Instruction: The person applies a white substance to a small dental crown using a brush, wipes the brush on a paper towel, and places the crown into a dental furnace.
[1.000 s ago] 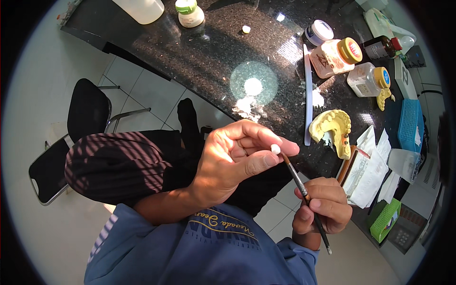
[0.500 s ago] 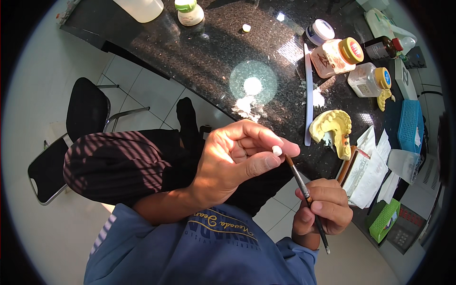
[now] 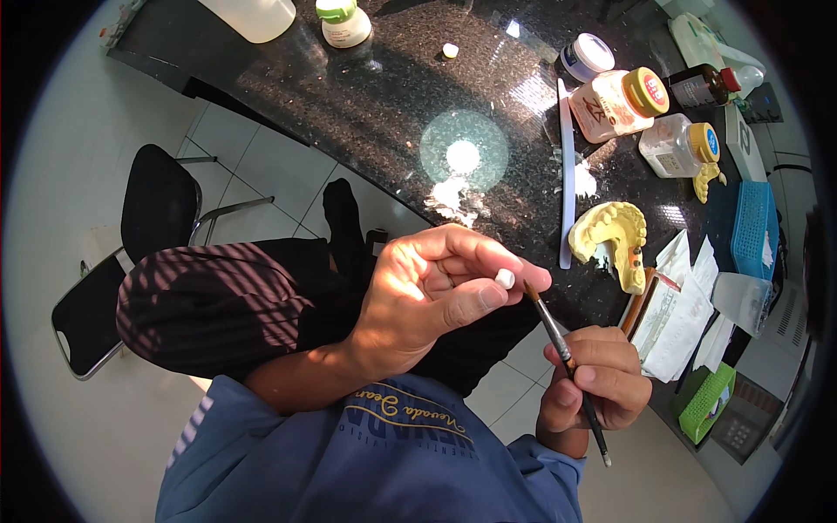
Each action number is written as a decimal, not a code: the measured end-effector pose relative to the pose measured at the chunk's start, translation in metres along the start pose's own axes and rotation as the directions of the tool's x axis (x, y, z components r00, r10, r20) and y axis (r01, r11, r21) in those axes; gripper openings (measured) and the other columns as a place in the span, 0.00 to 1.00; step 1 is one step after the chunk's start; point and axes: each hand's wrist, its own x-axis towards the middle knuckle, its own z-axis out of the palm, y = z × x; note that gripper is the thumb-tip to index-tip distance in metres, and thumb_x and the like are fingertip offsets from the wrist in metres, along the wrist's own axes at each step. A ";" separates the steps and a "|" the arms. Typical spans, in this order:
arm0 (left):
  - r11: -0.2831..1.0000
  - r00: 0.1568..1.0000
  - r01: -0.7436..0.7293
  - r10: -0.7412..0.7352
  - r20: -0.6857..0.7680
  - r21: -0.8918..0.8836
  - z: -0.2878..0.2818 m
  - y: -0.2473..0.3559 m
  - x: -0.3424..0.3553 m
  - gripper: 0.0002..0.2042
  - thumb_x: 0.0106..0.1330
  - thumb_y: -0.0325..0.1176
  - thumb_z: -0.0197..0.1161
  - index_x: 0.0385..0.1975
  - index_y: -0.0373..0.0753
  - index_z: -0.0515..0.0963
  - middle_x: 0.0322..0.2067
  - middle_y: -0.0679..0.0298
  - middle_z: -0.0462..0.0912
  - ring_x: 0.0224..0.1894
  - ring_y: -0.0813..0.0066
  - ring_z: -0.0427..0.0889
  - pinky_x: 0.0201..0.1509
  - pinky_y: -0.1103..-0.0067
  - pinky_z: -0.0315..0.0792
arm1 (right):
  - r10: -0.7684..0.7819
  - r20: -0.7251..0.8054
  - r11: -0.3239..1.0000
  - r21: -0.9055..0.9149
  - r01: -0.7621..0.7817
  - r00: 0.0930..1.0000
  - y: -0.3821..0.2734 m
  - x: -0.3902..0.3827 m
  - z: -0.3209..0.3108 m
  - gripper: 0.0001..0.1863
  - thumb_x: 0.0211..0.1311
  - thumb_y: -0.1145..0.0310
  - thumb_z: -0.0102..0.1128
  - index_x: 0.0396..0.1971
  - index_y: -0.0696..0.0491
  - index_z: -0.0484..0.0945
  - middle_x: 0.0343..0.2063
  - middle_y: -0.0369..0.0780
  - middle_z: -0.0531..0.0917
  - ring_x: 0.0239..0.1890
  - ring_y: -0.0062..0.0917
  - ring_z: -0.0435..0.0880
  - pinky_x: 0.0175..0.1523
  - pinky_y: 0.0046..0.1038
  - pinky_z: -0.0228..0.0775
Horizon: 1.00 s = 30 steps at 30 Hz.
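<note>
White and small, the tooth piece (image 3: 504,278) sits pinched between the thumb and fingertips of the left hand (image 3: 427,301), held up over the lap, off the near edge of the black stone tabletop (image 3: 366,96). The right hand (image 3: 597,379) grips a thin brush (image 3: 562,353) like a pen. Its long axis runs on a slant, tip pointing up and left, just beside the tooth piece, handle end down and right. A yellow jaw cast (image 3: 615,240) lies near the tabletop's near edge.
</note>
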 end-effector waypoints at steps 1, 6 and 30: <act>1.000 1.000 0.000 0.000 0.004 0.001 0.000 0.000 0.000 0.09 0.64 0.28 0.65 0.40 0.34 0.74 0.40 0.43 0.83 0.48 0.52 0.83 0.51 0.69 0.81 | 0.001 0.000 1.000 0.000 -0.001 1.000 0.002 0.001 -0.002 0.12 0.63 0.69 0.61 0.37 0.54 0.66 0.26 0.42 0.78 0.24 0.24 0.79 0.30 0.22 0.70; 1.000 1.000 0.006 -0.006 0.012 0.001 -0.002 -0.001 0.000 0.09 0.64 0.29 0.65 0.40 0.34 0.74 0.39 0.43 0.83 0.48 0.51 0.83 0.52 0.69 0.81 | -0.047 0.024 0.995 0.092 0.044 0.999 0.005 0.004 -0.006 0.17 0.45 0.80 0.66 0.36 0.58 0.71 0.27 0.45 0.80 0.23 0.32 0.84 0.23 0.23 0.76; 1.000 1.000 -0.003 0.003 0.029 -0.009 -0.002 -0.002 0.000 0.09 0.65 0.28 0.63 0.41 0.34 0.73 0.40 0.42 0.82 0.49 0.50 0.82 0.52 0.69 0.81 | -0.048 0.064 0.992 0.118 0.041 0.997 0.006 0.004 -0.007 0.17 0.43 0.82 0.65 0.35 0.59 0.70 0.27 0.46 0.79 0.23 0.32 0.84 0.25 0.25 0.80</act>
